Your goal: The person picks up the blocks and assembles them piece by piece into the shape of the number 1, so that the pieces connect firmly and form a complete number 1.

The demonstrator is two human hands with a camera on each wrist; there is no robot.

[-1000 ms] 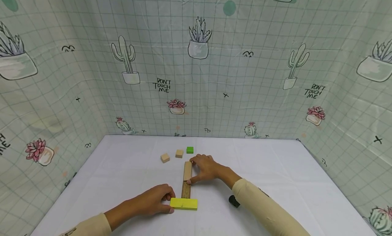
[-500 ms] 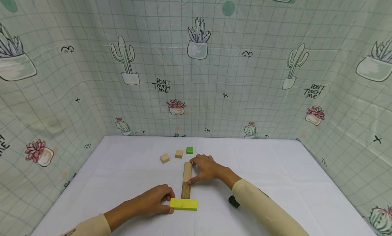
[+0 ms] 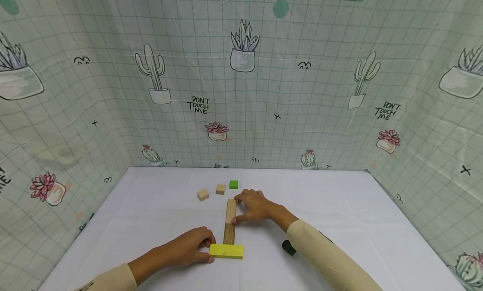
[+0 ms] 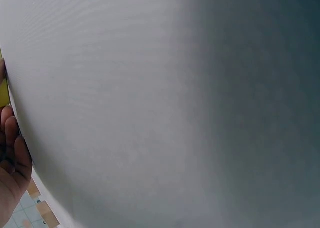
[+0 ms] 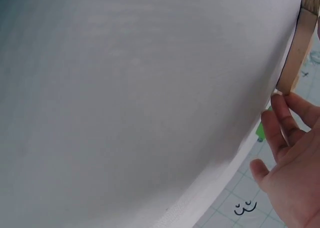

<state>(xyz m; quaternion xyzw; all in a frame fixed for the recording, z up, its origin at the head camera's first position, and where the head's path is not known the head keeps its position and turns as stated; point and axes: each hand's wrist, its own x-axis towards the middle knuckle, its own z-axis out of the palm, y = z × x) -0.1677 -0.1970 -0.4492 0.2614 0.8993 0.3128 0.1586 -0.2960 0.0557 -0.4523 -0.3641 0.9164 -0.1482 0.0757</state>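
In the head view, a yellow rectangular block (image 3: 226,251) lies crosswise near the front of the table. My left hand (image 3: 188,247) holds its left end, thumb at the near edge and fingers at the far edge. From the yellow block's far side a dark brown wooden block (image 3: 229,234) runs away from me. End to end with it lies a light wooden block (image 3: 231,211). My right hand (image 3: 254,206) spans that light block from the right, thumb by its near end and fingertips at its far end. The right wrist view shows fingertips (image 5: 281,100) touching the light block's end (image 5: 295,62).
Two small light wooden cubes (image 3: 203,194) and a green cube (image 3: 234,185) sit beyond the row. A black object (image 3: 288,247) lies beside my right forearm. White cloth (image 3: 320,198) covers the table, and a cactus-print curtain (image 3: 241,94) encloses its back and sides.
The light block has straightened slightly, its near end now flush with the dark brown block. My right thumb has shifted a little away from me. The left hand and yellow block stay put.
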